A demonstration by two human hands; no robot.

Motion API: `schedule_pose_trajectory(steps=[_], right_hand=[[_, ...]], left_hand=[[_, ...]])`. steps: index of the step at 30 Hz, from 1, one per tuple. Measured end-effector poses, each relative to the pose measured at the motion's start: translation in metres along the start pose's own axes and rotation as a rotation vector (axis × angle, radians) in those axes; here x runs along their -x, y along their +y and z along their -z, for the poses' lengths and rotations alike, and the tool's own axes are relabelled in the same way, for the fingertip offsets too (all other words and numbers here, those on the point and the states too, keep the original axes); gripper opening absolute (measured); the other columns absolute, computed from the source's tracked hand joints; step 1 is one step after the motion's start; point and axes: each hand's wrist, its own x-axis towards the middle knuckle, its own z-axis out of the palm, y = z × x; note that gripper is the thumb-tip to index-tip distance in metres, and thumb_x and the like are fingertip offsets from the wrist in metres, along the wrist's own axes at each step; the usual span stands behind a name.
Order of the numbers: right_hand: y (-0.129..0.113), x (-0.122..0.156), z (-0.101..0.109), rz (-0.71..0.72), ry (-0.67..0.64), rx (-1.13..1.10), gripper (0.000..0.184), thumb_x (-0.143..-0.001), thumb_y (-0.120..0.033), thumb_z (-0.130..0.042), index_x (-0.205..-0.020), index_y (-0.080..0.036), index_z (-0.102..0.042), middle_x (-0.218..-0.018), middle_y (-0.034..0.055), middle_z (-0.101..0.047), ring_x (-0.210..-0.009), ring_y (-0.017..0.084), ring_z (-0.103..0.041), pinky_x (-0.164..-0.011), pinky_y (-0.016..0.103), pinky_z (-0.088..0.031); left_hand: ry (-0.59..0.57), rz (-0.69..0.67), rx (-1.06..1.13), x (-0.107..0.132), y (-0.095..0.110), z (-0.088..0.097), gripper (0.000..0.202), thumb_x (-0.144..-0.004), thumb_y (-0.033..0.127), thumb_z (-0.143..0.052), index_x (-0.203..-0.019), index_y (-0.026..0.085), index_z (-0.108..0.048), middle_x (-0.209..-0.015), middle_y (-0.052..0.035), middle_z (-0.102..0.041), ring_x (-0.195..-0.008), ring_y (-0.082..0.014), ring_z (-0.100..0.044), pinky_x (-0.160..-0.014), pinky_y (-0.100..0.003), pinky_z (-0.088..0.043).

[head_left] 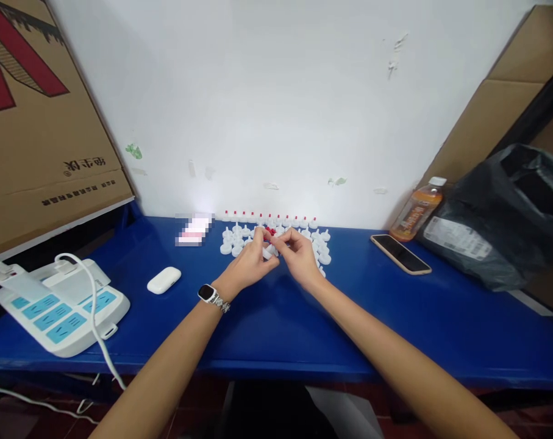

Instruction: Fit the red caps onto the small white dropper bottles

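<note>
In the head view, my left hand [252,262] is closed around a white nozzle cap [271,250], its spout partly hidden by the fingers. Thumb and fingertips of my right hand [302,257] pinch at the top of that piece, where a bit of red, seemingly a small red tip cap, shows. Just behind the fingertips lie several small red tip caps [270,230]. Loose white nozzle caps [238,249] with round bases and thin spouts surround both hands. Along the wall stands a row of white nozzle caps with red tips [244,216].
On the blue table [276,323] are a white earbud case [164,280], a power strip [66,323] with cables and a phone [402,253]. A drink bottle [416,213] and black plastic bag [500,213] stand right. A cardboard box [42,140] rises left.
</note>
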Motion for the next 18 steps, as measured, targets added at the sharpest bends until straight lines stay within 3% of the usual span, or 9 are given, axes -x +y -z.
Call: schedule_pose_trajectory(steps=[9,14,18], right_hand=[[-0.001,-0.008,0.015,-0.139,-0.181,-0.101,0.03,-0.074,-0.044,-0.076,-0.08,-0.021,-0.059,-0.071,-0.0021,-0.064,-0.064,0.012,-0.059,-0.064,0.027,-0.048],[-0.002,-0.01,0.025,-0.154,-0.165,-0.09,0.031,-0.071,-0.045,-0.077,-0.08,-0.02,-0.061,-0.074,-0.0012,-0.066,-0.064,0.012,-0.06,-0.064,0.027,-0.049],[0.002,-0.01,0.039,-0.141,-0.107,-0.08,0.032,-0.07,-0.045,-0.078,-0.079,-0.02,-0.061,-0.071,-0.0009,-0.066,-0.065,0.013,-0.061,-0.064,0.027,-0.049]], left_hand=[[-0.028,-0.041,-0.036,0.0,-0.005,-0.003,0.031,-0.089,0.029,-0.053,-0.115,0.022,-0.036,-0.088,-0.0002,-0.061,-0.065,-0.0138,-0.058,-0.064,-0.027,-0.043],[-0.013,-0.084,-0.06,-0.004,-0.007,-0.008,0.027,-0.091,0.033,-0.054,-0.113,0.021,-0.044,-0.101,-0.0053,-0.062,-0.085,-0.0186,-0.061,-0.076,-0.032,-0.046],[-0.008,-0.085,-0.114,-0.009,-0.008,-0.014,0.028,-0.093,0.038,-0.053,-0.115,0.021,-0.05,-0.1,-0.005,-0.061,-0.084,-0.0183,-0.058,-0.076,-0.032,-0.045]])
